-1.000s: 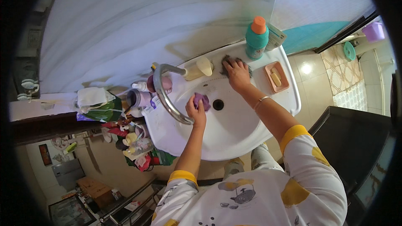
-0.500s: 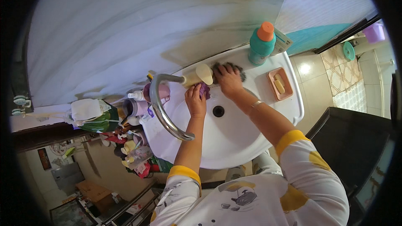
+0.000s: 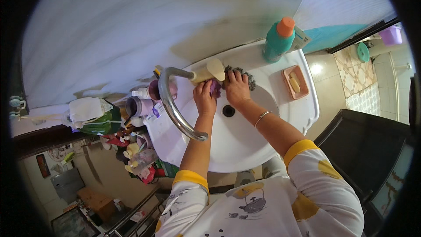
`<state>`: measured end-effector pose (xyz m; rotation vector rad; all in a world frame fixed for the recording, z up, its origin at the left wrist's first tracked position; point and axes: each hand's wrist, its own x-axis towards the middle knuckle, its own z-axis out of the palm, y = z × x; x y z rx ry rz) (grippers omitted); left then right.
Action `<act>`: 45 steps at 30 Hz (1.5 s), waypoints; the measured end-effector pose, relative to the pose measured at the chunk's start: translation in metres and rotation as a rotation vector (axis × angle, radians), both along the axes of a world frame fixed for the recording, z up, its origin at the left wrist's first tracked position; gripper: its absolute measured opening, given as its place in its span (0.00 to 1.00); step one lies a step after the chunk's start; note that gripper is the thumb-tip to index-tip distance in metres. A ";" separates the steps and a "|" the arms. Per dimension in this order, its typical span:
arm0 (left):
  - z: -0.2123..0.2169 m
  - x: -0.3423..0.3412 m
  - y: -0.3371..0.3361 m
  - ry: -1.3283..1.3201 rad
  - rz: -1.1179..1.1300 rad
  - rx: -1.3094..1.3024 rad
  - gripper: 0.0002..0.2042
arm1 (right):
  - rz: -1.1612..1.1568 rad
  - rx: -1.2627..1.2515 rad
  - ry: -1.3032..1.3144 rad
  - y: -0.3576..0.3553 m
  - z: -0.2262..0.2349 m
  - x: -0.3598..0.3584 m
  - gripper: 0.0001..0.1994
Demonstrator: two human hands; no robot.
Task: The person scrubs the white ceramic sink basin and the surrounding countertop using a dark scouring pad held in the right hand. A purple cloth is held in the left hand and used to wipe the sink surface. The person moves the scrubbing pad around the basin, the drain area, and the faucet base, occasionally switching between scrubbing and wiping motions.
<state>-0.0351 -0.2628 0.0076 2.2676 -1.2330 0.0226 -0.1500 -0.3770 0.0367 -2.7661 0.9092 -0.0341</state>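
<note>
At the back of the white washbasin (image 3: 237, 149), both my hands are side by side. The fingers of my left hand (image 3: 205, 98) are closed round a crumpled purple cloth (image 3: 215, 88), mostly hidden by the hand. My right hand (image 3: 237, 88) has its fingers bent over a dark grey, fuzzy mesh-like wad (image 3: 251, 80), which bunches out behind and beside them. Just behind both hands, a cream-coloured container (image 3: 215, 69) lies tilted against the base of the curved chrome tap (image 3: 169, 105). Below the hands is the black drain (image 3: 228, 110).
A teal bottle with an orange cap (image 3: 279, 41) stands at the back right rim. Nearer is a pink soap dish (image 3: 287, 79) holding a yellow soap bar (image 3: 294, 83). Cups and bottles crowd the left side beside a purple-grey mug (image 3: 139, 105). The tap arches over my left forearm.
My right hand has drawn toward me and slightly left, closer to my left hand, its fingers more bent. The grey wad has shifted slightly nearer. My left hand still grips the purple cloth.
</note>
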 end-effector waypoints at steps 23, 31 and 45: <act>0.006 0.008 0.029 0.063 0.050 0.013 0.22 | -0.012 0.019 -0.083 -0.002 -0.003 -0.006 0.24; 0.015 0.007 0.024 0.086 0.087 0.073 0.22 | -0.039 -0.027 -0.110 0.004 0.002 -0.014 0.21; 0.014 0.002 0.018 0.120 0.102 0.070 0.26 | -0.263 0.031 -0.141 -0.041 -0.008 0.004 0.23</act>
